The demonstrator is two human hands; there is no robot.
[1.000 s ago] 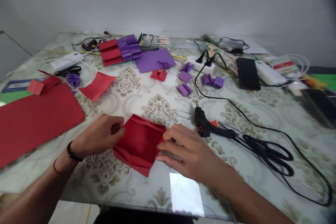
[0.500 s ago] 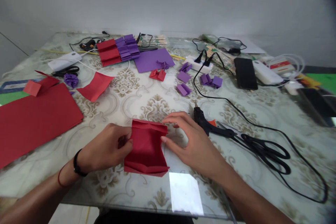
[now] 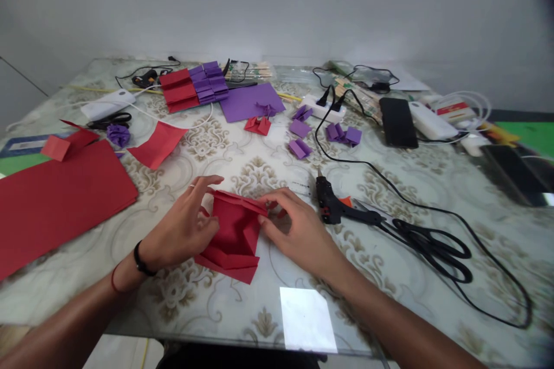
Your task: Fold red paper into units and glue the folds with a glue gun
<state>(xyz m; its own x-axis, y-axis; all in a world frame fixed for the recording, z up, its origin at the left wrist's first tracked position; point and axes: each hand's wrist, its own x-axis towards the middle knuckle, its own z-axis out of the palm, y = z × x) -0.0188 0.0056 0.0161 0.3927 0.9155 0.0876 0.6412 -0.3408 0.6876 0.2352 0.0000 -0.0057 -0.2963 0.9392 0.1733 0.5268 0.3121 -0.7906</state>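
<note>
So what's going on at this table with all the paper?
A person is folding a creased red paper square on the patterned glass-topped table. The left hand pinches its left edge, the right hand its upper right corner. A black glue gun and black scissors lie just right of the hands; folded purple paper pieces sit farther back.

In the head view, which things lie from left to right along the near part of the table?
Large red paper sheet → left hand → folded red paper piece → right hand → black glue gun → black scissors.
</note>
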